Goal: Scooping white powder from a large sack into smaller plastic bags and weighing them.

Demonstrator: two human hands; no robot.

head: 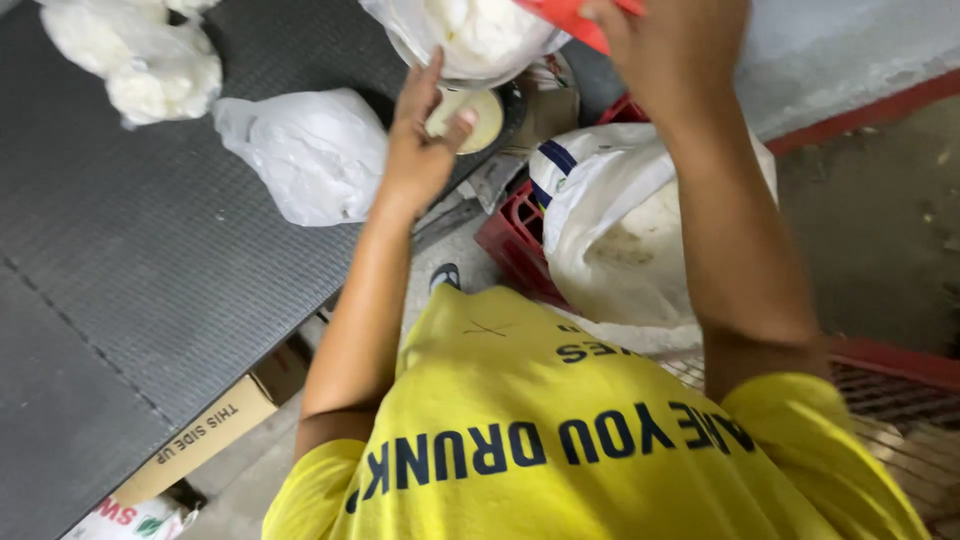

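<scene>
- Nearest to us, we see our own yellow shirt (pixel 560 460) with dark lettering, filling the bottom of the view as we look down.
- Just beyond the shirt, to its right, a large white sack (pixel 620 240) sits open in a red crate (pixel 510 240); pale powdery stuff shows inside it.
- To the left of the crate runs a dark ribbed desk (pixel 120 280), with a cardboard box (pixel 200 440) tucked under its near edge.
- On the desk, left of the crate, a crumpled white plastic bag (pixel 310 150) lies closed.
- Our left hand (pixel 425 135) reaches up past the crate's far left corner. Its fingers (pixel 432 70) are spread open and pressed flat against the underside of a clear plastic bag (pixel 470 40) full of white lumpy material; the thumb rests on a pale round lid (pixel 480 115) just beneath.
- That clear bag hangs beyond the crate, at the top middle of the view, over the desk's edge.
- Our right hand (pixel 670 50) is raised beyond the sack, its fingers closed around a red scoop-like thing (pixel 570 18) at the mouth of the clear bag; only part of the red thing shows.
- Farthest, at the desk's top left, another clear bag of white lumps (pixel 140 55) rests well apart from the crate.
</scene>
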